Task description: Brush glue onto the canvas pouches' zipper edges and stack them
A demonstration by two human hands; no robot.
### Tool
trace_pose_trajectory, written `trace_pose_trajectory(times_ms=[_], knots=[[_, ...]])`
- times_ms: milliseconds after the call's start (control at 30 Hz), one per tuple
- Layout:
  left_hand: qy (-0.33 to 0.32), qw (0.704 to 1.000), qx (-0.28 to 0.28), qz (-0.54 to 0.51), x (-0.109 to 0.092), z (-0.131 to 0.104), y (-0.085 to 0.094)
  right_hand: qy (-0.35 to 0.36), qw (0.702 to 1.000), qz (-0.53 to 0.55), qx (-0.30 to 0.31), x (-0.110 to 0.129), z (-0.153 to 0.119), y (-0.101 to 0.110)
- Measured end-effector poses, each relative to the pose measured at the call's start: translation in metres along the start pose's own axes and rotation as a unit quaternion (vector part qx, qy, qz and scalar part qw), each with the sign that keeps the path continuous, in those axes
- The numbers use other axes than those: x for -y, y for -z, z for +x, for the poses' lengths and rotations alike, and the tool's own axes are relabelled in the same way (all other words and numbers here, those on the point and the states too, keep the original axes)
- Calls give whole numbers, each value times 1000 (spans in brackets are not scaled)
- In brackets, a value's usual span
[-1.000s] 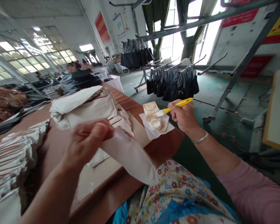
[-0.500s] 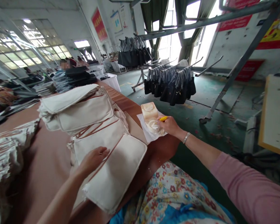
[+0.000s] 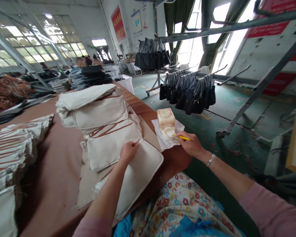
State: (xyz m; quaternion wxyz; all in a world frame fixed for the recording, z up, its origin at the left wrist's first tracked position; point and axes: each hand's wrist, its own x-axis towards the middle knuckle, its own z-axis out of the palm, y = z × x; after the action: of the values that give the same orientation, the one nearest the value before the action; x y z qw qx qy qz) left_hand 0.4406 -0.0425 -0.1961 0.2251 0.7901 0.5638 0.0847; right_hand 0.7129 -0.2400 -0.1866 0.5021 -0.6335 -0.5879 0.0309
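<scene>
Right fingers (image 3: 180, 134) grip a yellow paintbrush (image 3: 186, 138), apparently loading paste (image 3: 167, 131) at two o'clock; left fingers (image 3: 135, 145) pinch cream panel (image 3: 143, 161); next wants steadiness.

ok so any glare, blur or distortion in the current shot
Head view, glare: the windows bleach nearly white; head view, distortion: the rack post leans steeply, probably wide-angle tilt; head view, blur: the brush and panel under the left hand keep fairly clear outlines, but writing on the red banner is too soft to read.

Left forearm (image 3: 108, 200) extends over the bench (image 3: 56, 164); left hand (image 3: 128, 152) pinched, palm down. Right hand (image 3: 191, 144) at the bench's right corner, fingers curled closed.
</scene>
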Motion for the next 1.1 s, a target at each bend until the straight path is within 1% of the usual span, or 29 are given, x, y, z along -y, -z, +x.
trace_pose_trajectory(times_ms=[67,133,200,267,333,367,433,500,567,667,733,800,833,900,967,1000,1033,1100], knots=[[-19,998,12,-59,-2,-8,3,-38,999,20,-15,6,-2,-1],[-38,993,24,-110,-6,-21,7,-92,991,80,-47,18,-1,0],[-51,981,39,-183,-10,-36,10,-140,971,174,-81,36,4,0],[-56,963,49,-260,-15,-50,14,-163,943,273,-97,55,13,-2],[-61,948,46,-308,-20,-62,18,-170,920,341,-88,72,22,-9],[-65,947,44,-312,-23,-68,20,-172,914,360,-78,78,26,-13],[-79,946,42,-311,-28,-78,24,-174,911,371,-51,87,32,-20],[-94,946,47,-308,-33,-87,28,-169,919,355,-42,92,36,-26],[-110,944,52,-305,-37,-94,31,-155,929,329,-62,94,38,-27],[-128,944,49,-300,-41,-101,34,-136,937,308,-89,98,35,-21],[-144,946,33,-289,-44,-104,34,-129,941,306,-70,100,31,-16],[-170,949,6,-266,-47,-108,34,-121,948,290,-48,101,28,-11],[-188,950,-10,-249,-48,-111,34,-115,954,272,-52,100,27,-9],[-230,950,-35,-207,-50,-117,35,-105,961,242,-82,98,29,-6],[-276,945,-56,-164,-52,-125,38,-112,954,255,-107,97,32,-4],[-297,942,-67,-143,-52,-129,41,-124,946,281,-105,97,34,-3],[-315,938,-78,-121,-52,-132,43,-139,935,314,-92,99,36,-3],[-343,931,-99,-80,-51,-136,48,-173,908,379,-39,104,37,0]])
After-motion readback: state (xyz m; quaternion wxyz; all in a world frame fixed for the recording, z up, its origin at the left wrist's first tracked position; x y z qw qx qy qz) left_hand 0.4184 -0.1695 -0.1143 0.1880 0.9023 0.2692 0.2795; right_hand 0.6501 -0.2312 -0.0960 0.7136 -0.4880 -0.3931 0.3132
